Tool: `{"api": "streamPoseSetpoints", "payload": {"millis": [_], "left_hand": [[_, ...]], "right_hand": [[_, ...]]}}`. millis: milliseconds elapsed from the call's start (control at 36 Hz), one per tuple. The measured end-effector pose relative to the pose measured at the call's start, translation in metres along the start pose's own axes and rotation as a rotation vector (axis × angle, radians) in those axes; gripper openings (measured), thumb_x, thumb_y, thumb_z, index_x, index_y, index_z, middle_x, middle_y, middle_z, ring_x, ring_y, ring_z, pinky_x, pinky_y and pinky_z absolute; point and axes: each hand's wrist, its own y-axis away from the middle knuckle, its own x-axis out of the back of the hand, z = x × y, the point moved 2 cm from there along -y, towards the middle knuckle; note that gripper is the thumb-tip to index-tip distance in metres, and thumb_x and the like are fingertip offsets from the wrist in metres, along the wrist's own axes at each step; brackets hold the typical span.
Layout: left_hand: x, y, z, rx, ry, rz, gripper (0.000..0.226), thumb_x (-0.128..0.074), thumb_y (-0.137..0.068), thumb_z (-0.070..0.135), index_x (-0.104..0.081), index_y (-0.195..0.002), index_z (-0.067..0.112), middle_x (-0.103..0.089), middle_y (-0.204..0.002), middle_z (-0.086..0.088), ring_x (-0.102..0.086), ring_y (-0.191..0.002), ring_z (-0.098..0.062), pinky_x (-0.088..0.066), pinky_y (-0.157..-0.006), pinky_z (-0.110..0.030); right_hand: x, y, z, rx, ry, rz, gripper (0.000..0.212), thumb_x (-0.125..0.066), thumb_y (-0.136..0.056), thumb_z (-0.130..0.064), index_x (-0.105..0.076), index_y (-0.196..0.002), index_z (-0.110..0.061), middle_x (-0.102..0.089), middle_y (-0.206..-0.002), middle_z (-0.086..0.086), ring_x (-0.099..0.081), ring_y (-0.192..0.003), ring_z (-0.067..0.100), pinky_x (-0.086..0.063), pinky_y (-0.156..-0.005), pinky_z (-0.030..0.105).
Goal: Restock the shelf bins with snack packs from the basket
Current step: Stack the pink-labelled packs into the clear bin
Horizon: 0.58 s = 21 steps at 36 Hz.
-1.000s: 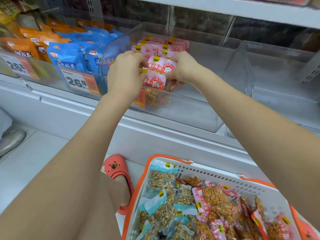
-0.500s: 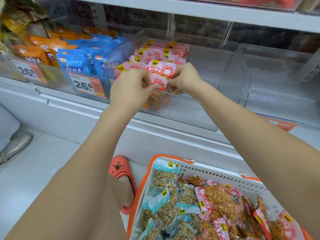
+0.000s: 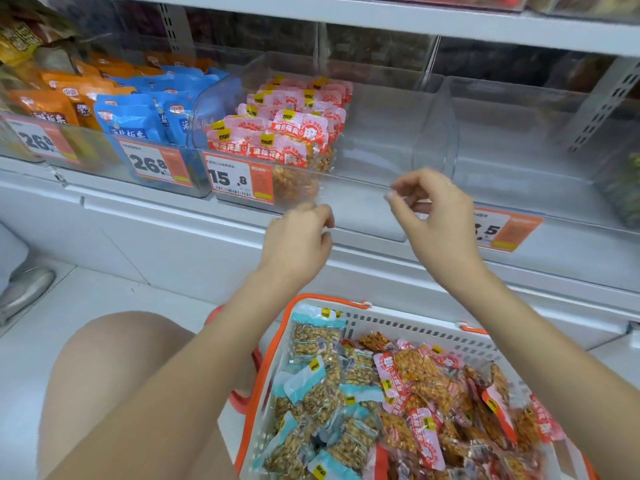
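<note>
Pink-topped snack packs (image 3: 284, 133) stand in rows in the left half of a clear shelf bin (image 3: 381, 174). A white basket with an orange rim (image 3: 412, 327) sits below, full of blue-topped packs (image 3: 315, 386) on its left and pink-topped packs (image 3: 426, 386) on its right. My left hand (image 3: 298, 240) and my right hand (image 3: 433, 216) hover in front of the bin, below its front edge and above the basket. Both hold nothing, their fingers loosely curled.
Bins of blue packs (image 3: 138, 116) and orange packs (image 3: 59, 98) fill the shelf to the left. An empty clear bin (image 3: 519, 140) stands to the right. Price tags (image 3: 239, 180) hang on the bin fronts. My bare knee (image 3: 114, 358) is left of the basket.
Both hands let go of the pink packs they were setting in the bin and drew back down and to the right, toward the basket. The packs now stand in the bin.
</note>
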Motion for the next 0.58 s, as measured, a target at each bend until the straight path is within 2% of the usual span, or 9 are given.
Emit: {"api": "streamPoseSetpoints", "payload": {"millis": [83, 167, 222, 278, 306, 361, 444, 500, 583], "left_hand": [[-0.005, -0.003, 0.008, -0.049, -0.04, -0.034, 0.024, -0.053, -0.091, 0.019, -0.059, -0.115, 0.018, -0.059, -0.115, -0.004, -0.054, -0.108, -0.026, -0.039, -0.079, -0.034], [0.002, -0.01, 0.004, -0.001, -0.008, 0.0, 0.025, -0.057, -0.088, 0.02, -0.059, -0.113, 0.018, -0.06, -0.115, -0.003, -0.054, -0.109, -0.027, -0.042, -0.082, -0.036], [0.008, -0.015, -0.002, 0.057, 0.02, 0.012, 0.025, -0.059, -0.086, 0.02, -0.059, -0.111, 0.019, -0.06, -0.114, -0.002, -0.055, -0.107, -0.026, -0.041, -0.081, -0.035], [0.012, -0.019, -0.005, 0.087, 0.027, 0.003, 0.024, -0.06, -0.086, 0.021, -0.057, -0.11, 0.019, -0.059, -0.112, -0.003, -0.055, -0.105, -0.027, -0.04, -0.078, -0.035], [0.013, -0.021, -0.006, 0.095, 0.026, -0.009, 0.024, -0.061, -0.085, 0.022, -0.056, -0.109, 0.019, -0.059, -0.112, -0.004, -0.055, -0.105, -0.028, -0.041, -0.079, -0.035], [0.014, -0.025, -0.006, 0.111, 0.023, -0.041, 0.024, -0.063, -0.085, 0.024, -0.055, -0.107, 0.018, -0.057, -0.113, -0.005, -0.053, -0.108, -0.029, -0.043, -0.083, -0.038], [0.013, -0.03, -0.006, 0.131, 0.014, -0.079, 0.024, -0.063, -0.086, 0.026, -0.056, -0.107, 0.017, -0.055, -0.114, -0.008, -0.05, -0.111, -0.029, -0.043, -0.087, -0.039], [0.014, -0.033, -0.007, 0.139, 0.028, -0.089, 0.022, -0.063, -0.086, 0.028, -0.057, -0.105, 0.018, -0.056, -0.114, -0.007, -0.049, -0.112, -0.029, -0.042, -0.089, -0.039], [0.016, -0.035, -0.007, 0.137, 0.054, -0.109, 0.022, -0.063, -0.087, 0.029, -0.058, -0.105, 0.017, -0.056, -0.114, -0.007, -0.048, -0.113, -0.028, -0.042, -0.089, -0.039]], "right_hand": [[-0.005, -0.023, -0.007, -0.086, -0.007, 0.005, 0.017, -0.056, -0.092, -0.013, -0.065, -0.105, -0.01, -0.06, -0.088, 0.0, -0.053, -0.075, 0.013, -0.051, -0.078, 0.036], [-0.016, -0.061, -0.026, -0.106, 0.153, -0.09, 0.031, -0.05, -0.089, -0.007, -0.062, -0.118, -0.01, -0.063, -0.1, 0.003, -0.059, -0.095, 0.022, -0.043, -0.086, 0.029], [-0.026, -0.083, -0.037, -0.155, 0.269, -0.301, 0.029, -0.052, -0.092, -0.009, -0.057, -0.12, -0.009, -0.062, -0.113, 0.006, -0.055, -0.108, 0.025, -0.041, -0.081, 0.022], [-0.043, -0.1, -0.036, -0.297, 0.235, -0.626, 0.006, -0.058, -0.094, -0.017, -0.052, -0.097, -0.016, -0.057, -0.099, -0.001, -0.055, -0.097, 0.019, -0.044, -0.066, 0.014], [-0.056, -0.106, -0.032, -0.399, 0.171, -0.764, 0.015, -0.062, -0.092, -0.021, -0.047, -0.09, -0.019, -0.056, -0.1, -0.003, -0.056, -0.097, 0.016, -0.048, -0.073, 0.012], [-0.085, -0.115, -0.019, -0.553, 0.09, -0.958, 0.016, -0.068, -0.088, -0.026, -0.056, -0.09, -0.015, -0.056, -0.122, 0.002, -0.055, -0.115, 0.018, -0.048, -0.101, 0.029], [-0.13, -0.133, 0.007, -0.567, -0.017, -0.99, 0.02, -0.07, -0.085, -0.022, -0.063, -0.099, -0.01, -0.062, -0.121, 0.007, -0.058, -0.112, 0.02, -0.044, -0.105, 0.034], [-0.145, -0.141, 0.016, -0.552, -0.044, -0.976, 0.04, -0.079, -0.075, -0.026, -0.064, -0.107, -0.007, -0.066, -0.12, 0.009, -0.061, -0.113, 0.022, -0.045, -0.105, 0.038], [-0.146, -0.14, 0.012, -0.493, -0.084, -0.939, 0.055, -0.078, -0.078, -0.02, -0.056, -0.127, -0.004, -0.065, -0.123, 0.007, -0.064, -0.107, 0.018, -0.051, -0.095, 0.029]]}}
